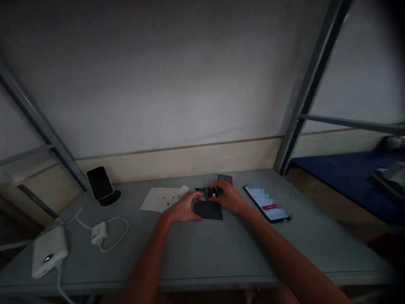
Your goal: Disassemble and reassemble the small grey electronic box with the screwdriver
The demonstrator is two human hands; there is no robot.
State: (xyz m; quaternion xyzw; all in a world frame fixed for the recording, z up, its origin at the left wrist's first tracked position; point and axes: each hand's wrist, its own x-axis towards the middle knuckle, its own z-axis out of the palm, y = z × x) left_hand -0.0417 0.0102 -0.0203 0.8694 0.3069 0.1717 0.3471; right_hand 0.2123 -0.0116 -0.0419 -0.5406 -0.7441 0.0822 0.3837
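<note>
Left hand (183,208) at left end of dark panel (210,210), thumb and fingers spread, grip unclear; right hand (230,197) at right of green board (205,193), fingers curled, cannot tell if pinching; board just behind panel, on desk (202,249).

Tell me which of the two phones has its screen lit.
The phone lying flat on the grey table, to the right of the right hand; the other phone is propped on a black stand, its screen dark.
</note>
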